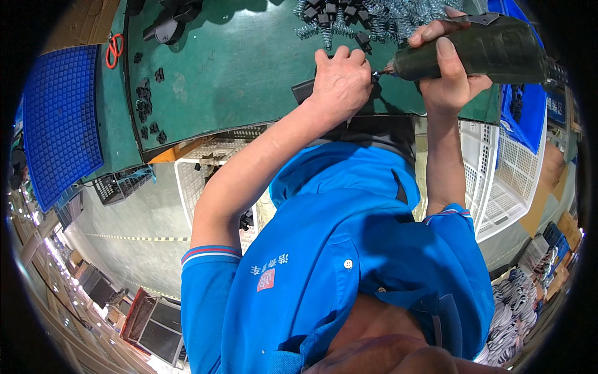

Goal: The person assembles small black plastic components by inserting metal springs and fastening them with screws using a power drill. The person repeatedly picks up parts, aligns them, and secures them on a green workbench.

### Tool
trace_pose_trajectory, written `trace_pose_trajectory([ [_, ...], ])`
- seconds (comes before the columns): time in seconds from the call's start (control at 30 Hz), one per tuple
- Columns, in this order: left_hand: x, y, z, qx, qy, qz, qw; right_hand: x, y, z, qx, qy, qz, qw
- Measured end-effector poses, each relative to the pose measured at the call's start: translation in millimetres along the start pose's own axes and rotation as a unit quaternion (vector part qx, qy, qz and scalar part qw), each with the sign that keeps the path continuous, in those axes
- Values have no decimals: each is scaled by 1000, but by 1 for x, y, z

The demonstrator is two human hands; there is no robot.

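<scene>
My right hand (450,68) is wrapped round a dark green power screwdriver (486,53), which lies level with its tip pointing left. That tip meets a small screw at the right side of my left hand (342,84). The fingers of my left hand are closed over a black plastic part (303,91) at the table's near edge; most of the part is hidden under the hand. Just beyond lie a pile of metal coil springs (389,22) and several small black blocks (327,14).
Small black clips (144,100) lie on the left of the green table (237,81), near red-handled scissors (114,51) and a blue grid mat (62,124). Larger black parts (169,28) sit at the back left. White crates (507,181) and a blue bin (526,118) stand at the right.
</scene>
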State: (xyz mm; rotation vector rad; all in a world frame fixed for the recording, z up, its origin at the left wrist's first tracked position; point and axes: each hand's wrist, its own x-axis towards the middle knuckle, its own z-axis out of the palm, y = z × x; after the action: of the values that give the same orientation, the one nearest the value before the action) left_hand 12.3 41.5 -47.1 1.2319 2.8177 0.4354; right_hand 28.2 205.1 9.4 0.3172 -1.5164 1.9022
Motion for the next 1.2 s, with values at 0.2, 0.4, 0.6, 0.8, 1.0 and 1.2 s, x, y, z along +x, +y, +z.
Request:
trace_pose_trajectory([
  [0.2, 0, 1, -1, -1, -8, -3, 1000, 3, -2, 1, 0, -2, -4, 1000],
  [0.4, 0, 0, -1, -4, -7, -5, 1000, 4, 0, 0, 7, -1, -5, 1000],
  [0.6, 1, 0, 1, -4, -2, -5, 1000, 2, 2, 1, -9, -1, -8, 1000],
  [0.8, 0, 1, 2, 6, 1, -10, 1000, -11, 6, 4, -22, -38, -5, 999],
  [1.0, -4, 0, 5, -6, 19, -10, 1000, -19, 7, 12, -54, -116, 13, 992],
  [1.2, -2, -2, 3, -7, 20, 4, 1000, -7, 13, -3, 55, -177, 32, 982],
])
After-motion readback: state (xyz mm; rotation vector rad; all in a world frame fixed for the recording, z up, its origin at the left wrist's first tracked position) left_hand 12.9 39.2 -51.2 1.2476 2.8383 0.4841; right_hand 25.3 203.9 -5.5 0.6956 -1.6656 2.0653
